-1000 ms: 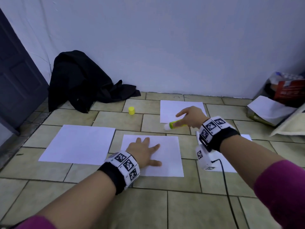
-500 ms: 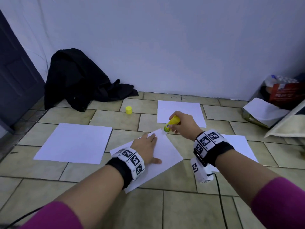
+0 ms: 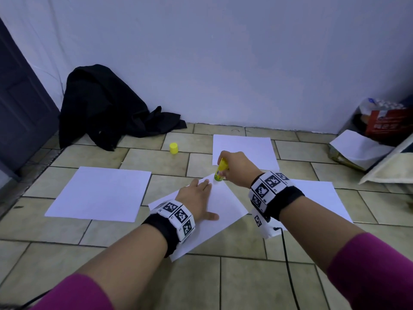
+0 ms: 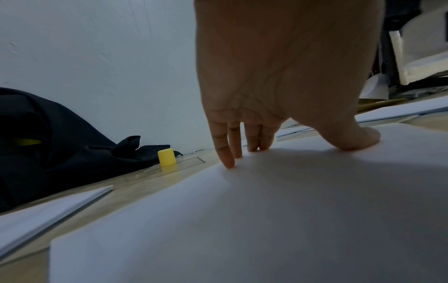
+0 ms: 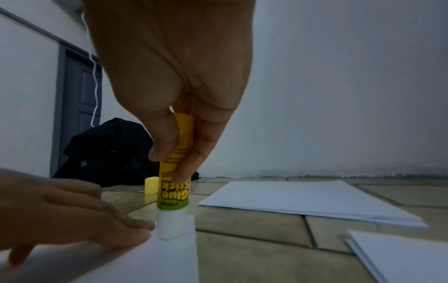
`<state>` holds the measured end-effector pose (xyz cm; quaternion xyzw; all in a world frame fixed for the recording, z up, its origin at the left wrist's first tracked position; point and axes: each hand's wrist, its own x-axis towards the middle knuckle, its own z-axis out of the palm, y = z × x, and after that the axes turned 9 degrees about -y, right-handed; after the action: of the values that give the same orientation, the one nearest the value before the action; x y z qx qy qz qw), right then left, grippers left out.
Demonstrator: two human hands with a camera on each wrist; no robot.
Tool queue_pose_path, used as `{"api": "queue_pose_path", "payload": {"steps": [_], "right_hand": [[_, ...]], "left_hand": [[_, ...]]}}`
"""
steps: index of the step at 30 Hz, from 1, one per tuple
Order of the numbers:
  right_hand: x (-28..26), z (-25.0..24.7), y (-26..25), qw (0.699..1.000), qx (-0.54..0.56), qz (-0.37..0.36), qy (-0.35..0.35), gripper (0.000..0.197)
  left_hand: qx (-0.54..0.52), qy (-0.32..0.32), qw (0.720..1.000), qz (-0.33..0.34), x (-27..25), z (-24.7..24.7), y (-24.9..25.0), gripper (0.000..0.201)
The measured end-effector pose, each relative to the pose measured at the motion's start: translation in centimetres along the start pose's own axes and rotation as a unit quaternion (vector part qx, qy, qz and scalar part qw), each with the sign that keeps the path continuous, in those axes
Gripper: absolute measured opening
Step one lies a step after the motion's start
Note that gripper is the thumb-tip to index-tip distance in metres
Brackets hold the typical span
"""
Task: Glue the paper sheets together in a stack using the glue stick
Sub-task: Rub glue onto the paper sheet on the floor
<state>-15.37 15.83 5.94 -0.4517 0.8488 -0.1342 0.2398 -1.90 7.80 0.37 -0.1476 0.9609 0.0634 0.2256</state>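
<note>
A white paper sheet (image 3: 225,204) lies turned at an angle on the tiled floor. My left hand (image 3: 199,198) presses flat on it with straight fingers (image 4: 227,151). My right hand (image 3: 234,167) grips a yellow glue stick (image 3: 220,172), held upright with its white tip down on the sheet's far corner (image 5: 169,227), right beside my left fingertips (image 5: 135,229). Its yellow cap (image 3: 173,148) stands on the floor further back. Other white sheets lie to the left (image 3: 100,193), behind (image 3: 243,148) and to the right (image 3: 321,198).
A black garment (image 3: 105,106) is heaped against the wall at back left, next to a dark door (image 3: 20,104). Boxes and loose paper (image 3: 368,144) crowd the right corner. A black cable (image 3: 288,265) runs from my right wrist across the floor.
My left hand has rotated the middle sheet so it lies at an angle. My right hand has swung the glue stick from level to upright and lowered its tip onto the sheet's far corner.
</note>
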Motion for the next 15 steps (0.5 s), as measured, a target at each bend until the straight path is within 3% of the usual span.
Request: {"api": "queue_pose_path", "payload": {"steps": [9, 15], "right_hand": [[-5.1, 0.1, 1.8, 0.998, -0.044, -0.011, -0.041, 0.024], [-7.2, -0.5, 2.8, 0.994, -0.074, 0.0, -0.077, 0.023]], "left_hand": [[0.008, -0.027, 1.0, -0.008, 0.0, -0.4, 0.3, 0.095], [-0.013, -0.069, 0.997, 0.027, -0.2, -1.5, -0.4, 0.081]]}}
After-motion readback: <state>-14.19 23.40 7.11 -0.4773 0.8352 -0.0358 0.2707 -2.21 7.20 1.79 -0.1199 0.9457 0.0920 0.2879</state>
